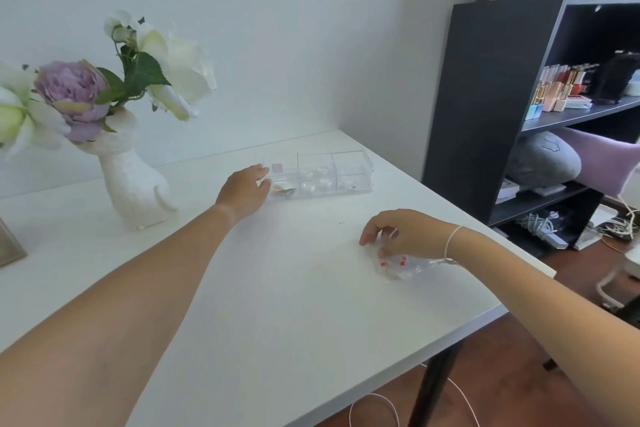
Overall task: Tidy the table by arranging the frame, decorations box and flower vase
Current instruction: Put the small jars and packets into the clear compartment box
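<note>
White table (277,305) with vase (135,180), clear box (318,173), plastic bag (401,263).

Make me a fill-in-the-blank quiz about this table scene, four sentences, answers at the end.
1. The clear box has ____ compartments in a row.
2. The left hand touches the box's ____ end.
3. The right hand rests on a crumpled clear ____ with red print.
4. The white vase holds white flowers and one ____ flower.

Answers: three; left; bag; purple
</note>
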Demonstrator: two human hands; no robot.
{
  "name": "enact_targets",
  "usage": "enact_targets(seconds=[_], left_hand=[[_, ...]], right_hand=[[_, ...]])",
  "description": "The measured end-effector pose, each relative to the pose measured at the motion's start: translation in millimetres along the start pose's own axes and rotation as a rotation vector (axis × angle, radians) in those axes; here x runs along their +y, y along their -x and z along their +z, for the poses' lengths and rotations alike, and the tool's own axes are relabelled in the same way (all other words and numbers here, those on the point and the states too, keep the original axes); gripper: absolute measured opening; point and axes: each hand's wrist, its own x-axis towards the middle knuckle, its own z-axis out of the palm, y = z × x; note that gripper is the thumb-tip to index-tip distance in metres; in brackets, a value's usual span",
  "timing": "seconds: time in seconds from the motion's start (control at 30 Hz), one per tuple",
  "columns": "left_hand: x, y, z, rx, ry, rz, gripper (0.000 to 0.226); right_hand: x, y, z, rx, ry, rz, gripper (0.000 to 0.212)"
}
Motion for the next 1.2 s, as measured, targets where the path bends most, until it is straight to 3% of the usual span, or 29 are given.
enact_targets(seconds=[0.2,0.6,0.73,1.2], left_hand=[[-0.7,-1.4,-1.2,0.021,0.014,0.009,0.038],[-11.6,-5.4,1.0,0.087,0.026,0.075,0.033],[-15.8,-6.5,4.0,0.111,0.079,0.067,0.032],[-24.5,-7.3,8.0,0.138,0.213,0.079,0.032]], right_hand=[[-8.4,-20.6,-14.1,0.154,-0.087,-0.033,0.029],[-25.6,-116.3,-76.6,0.658,-0.290,0.040,0.018],[-22.0,-153.5,-75.9,0.735,-0.222,0.051,0.015],[-6.0,-195.1,-51.6,0.504,0.171,0.079,0.011]])
